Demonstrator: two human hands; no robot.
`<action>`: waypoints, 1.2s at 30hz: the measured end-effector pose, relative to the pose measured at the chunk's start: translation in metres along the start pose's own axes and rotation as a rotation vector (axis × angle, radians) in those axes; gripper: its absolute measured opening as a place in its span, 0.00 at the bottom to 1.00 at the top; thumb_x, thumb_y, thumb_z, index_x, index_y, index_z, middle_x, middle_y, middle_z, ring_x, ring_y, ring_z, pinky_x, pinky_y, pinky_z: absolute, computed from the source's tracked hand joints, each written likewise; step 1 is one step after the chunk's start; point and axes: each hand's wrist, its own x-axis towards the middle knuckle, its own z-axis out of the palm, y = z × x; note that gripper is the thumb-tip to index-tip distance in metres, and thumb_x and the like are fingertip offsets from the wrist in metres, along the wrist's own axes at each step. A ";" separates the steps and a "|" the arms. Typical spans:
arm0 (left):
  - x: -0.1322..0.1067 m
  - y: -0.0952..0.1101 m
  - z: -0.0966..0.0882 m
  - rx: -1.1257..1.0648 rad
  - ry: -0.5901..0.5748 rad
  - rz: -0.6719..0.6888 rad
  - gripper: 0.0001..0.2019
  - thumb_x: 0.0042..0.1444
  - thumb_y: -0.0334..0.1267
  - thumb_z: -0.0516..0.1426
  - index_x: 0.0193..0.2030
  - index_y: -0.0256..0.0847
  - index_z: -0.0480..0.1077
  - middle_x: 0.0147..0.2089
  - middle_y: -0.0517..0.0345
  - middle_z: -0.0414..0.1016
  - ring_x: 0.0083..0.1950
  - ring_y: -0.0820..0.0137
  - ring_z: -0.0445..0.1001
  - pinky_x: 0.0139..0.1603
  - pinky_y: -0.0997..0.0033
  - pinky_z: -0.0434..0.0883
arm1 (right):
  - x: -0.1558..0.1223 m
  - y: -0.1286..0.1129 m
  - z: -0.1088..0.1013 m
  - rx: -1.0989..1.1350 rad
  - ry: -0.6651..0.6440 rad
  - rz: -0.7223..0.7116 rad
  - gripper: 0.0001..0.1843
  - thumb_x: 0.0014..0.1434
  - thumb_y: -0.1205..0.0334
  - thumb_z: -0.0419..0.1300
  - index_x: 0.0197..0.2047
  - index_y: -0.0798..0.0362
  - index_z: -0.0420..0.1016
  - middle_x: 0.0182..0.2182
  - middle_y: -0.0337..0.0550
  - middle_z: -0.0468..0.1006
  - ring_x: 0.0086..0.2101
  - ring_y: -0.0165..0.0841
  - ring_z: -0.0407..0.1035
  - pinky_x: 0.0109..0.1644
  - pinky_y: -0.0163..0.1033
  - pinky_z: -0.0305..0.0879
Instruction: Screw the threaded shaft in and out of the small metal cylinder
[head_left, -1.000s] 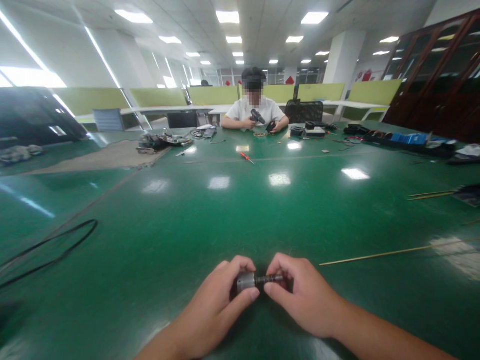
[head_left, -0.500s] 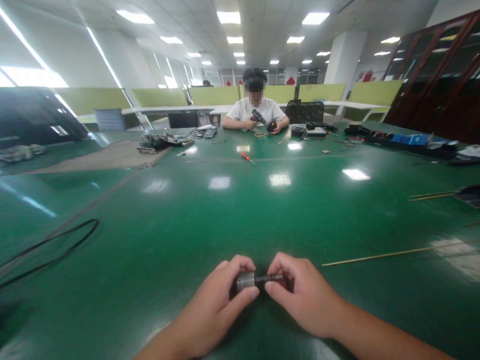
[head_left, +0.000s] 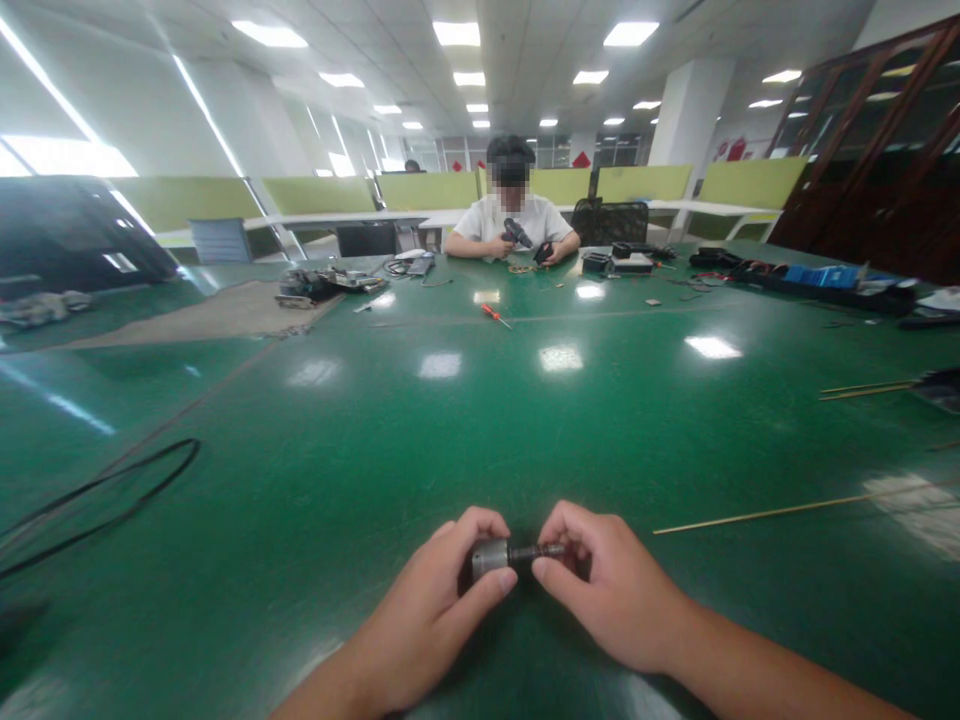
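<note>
The left hand (head_left: 427, 610) closes thumb and fingers round the metal cylinder (head_left: 491, 555), bracing it just above the table (head_left: 450, 430) at near centre. The right hand (head_left: 607, 590) pinches the dark shaft (head_left: 536, 551) projecting from the cylinder's right end, so that the 2 parts sit on 1 axis. 1 thin rod (head_left: 787, 508) lies to the right.

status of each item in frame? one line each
left hand: closed around the metal cylinder.
right hand: pinching the dark shaft.
dark shaft: sticking out of the cylinder's right end, horizontal.
thin rod: lying flat, untouched, right of the hands.
black cable: lying loose in a loop, far left.
red screwdriver: lying flat mid-table.
co-worker: seated opposite, both hands holding dark items.
</note>
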 end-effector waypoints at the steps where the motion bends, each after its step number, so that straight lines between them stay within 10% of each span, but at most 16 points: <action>1: 0.000 0.000 0.000 0.000 0.001 -0.002 0.09 0.67 0.45 0.51 0.48 0.45 0.65 0.42 0.58 0.70 0.43 0.63 0.69 0.45 0.66 0.66 | 0.000 0.001 0.000 0.000 -0.001 -0.002 0.02 0.58 0.67 0.60 0.32 0.52 0.70 0.23 0.33 0.70 0.25 0.28 0.64 0.30 0.32 0.56; 36: 0.002 -0.002 0.001 -0.067 0.052 0.017 0.11 0.67 0.47 0.51 0.48 0.45 0.65 0.40 0.60 0.69 0.40 0.66 0.68 0.42 0.70 0.65 | 0.000 0.005 -0.001 0.046 0.059 0.003 0.03 0.58 0.66 0.60 0.32 0.53 0.69 0.22 0.33 0.69 0.25 0.28 0.64 0.30 0.32 0.57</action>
